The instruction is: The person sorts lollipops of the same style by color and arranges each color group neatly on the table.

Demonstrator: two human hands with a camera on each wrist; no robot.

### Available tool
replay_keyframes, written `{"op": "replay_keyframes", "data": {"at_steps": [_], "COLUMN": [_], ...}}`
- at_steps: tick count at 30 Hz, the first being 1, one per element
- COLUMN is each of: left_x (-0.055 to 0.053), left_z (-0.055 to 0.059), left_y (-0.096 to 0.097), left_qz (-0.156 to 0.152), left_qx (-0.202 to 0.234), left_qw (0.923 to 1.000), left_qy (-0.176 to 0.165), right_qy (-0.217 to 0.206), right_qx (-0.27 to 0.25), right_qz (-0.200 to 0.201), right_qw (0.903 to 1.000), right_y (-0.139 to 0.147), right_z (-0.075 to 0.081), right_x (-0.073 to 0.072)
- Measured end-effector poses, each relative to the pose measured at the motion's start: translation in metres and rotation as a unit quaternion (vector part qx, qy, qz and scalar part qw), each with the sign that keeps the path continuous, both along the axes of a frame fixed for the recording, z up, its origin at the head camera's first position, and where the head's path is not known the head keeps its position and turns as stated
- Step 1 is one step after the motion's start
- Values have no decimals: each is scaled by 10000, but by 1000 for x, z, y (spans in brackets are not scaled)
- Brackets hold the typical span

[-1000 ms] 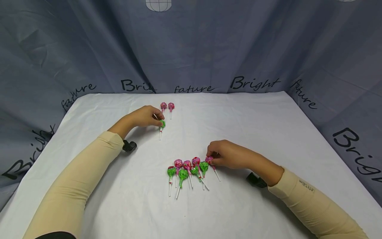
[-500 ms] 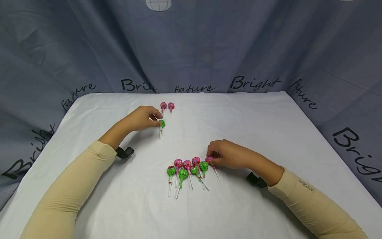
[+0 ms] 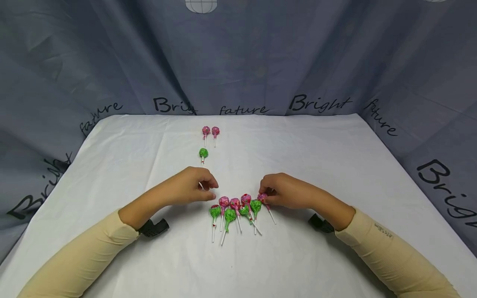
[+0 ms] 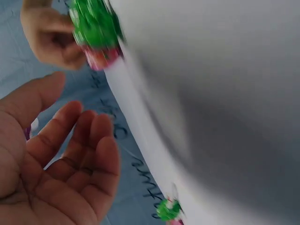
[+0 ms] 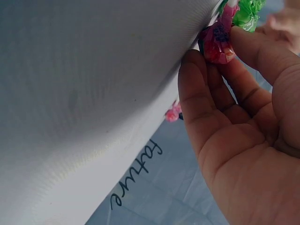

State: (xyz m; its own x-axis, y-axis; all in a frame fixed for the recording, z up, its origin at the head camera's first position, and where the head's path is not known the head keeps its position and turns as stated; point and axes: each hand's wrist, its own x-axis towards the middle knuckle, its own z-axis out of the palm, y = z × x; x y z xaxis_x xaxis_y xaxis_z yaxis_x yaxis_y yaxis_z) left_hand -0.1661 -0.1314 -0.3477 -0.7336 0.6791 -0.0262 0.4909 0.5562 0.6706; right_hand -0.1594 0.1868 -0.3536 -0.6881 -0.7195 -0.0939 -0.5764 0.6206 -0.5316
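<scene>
Head view: The right hand [image 3: 286, 190] kept a narrow grip, thumb and fingertips pinching a pink lollipop [image 3: 262, 198] at the right end of a cluster. The left hand [image 3: 191, 185] stood near the left end, its grip moderately wide, thumb and fingers parted. The cluster comprised four green lollipops [image 3: 230, 215] and three other pink lollipops [image 3: 224, 201], besides the pinched one. Farther back lay a single green lollipop [image 3: 203, 152] and, behind it, two far pink lollipops [image 3: 206, 130], side by side. White cloth covered the surface [image 3: 316, 145]. A gray-blue curtain [image 3: 253, 54] with black lettering enclosed its far side and flanks.

Left wrist view: The left thumb stood apart from the loosely bent fingers. A blurred green wrapper [image 4: 96, 23] appeared near the top edge.

Right wrist view: The thumb and fingers met the pink wrapper [image 5: 218, 44] from opposite sides, close to the surface.
</scene>
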Motion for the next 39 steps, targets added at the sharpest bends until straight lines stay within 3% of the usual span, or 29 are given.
{"op": "replay_keyframes", "data": {"at_steps": [5,11,25,30,39], "left_x": [16,23,26,25,25], "left_z": [-1,-3,-5,-7,-8], "left_y": [6,13,16,15,14], "left_qz": [-309,-512,-621,-615,-520], "left_qx": [-197,-318,-355,-246,-177], "left_qw": [9992,9981,9974,9978,9982], "left_qy": [-178,-106,94,-46,-222], "right_qy": [-32,-61,-19,-153,100], "right_qx": [15,-14,93,132,190], "right_qz": [-38,-29,52,77,-13], "right_qw": [10000,10000,9999,9998,9998], "right_y": [0,0,-1,-2,-6], "right_z": [0,1,3,5,12], "right_x": [0,1,-1,-6,-20]}}
